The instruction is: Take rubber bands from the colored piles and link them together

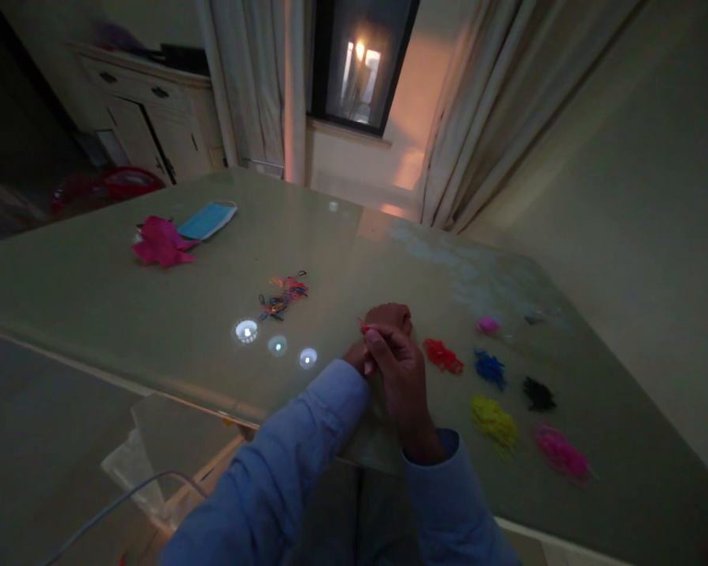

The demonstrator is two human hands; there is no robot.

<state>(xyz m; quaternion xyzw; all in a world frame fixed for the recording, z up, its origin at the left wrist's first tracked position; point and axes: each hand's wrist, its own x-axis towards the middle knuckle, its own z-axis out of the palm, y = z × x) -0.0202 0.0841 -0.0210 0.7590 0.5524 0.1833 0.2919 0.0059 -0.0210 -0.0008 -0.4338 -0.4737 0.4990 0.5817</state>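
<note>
My right hand (398,365) crosses over my left wrist. Its thumb and fingertips pinch a small red rubber band (364,327), most of which is hidden. Underneath, my left hand (394,314) is curled closed with its back towards me; what is inside its fingers, if anything, does not show. Just right of my hands lies a pile of red rubber bands (442,356). Beyond it are heaps of blue bands (489,369), yellow bands (494,422), black bands (539,394) and pink bands (562,452). A loose mixed-colour tangle of bands (286,295) lies left of my hands.
On the table's (224,291) far left are a crumpled pink piece (162,241) and a blue face mask (208,221). A small pink item (487,325) sits behind the blue bands. Bright light reflections mark the tabletop. Curtains and a window stand behind the table.
</note>
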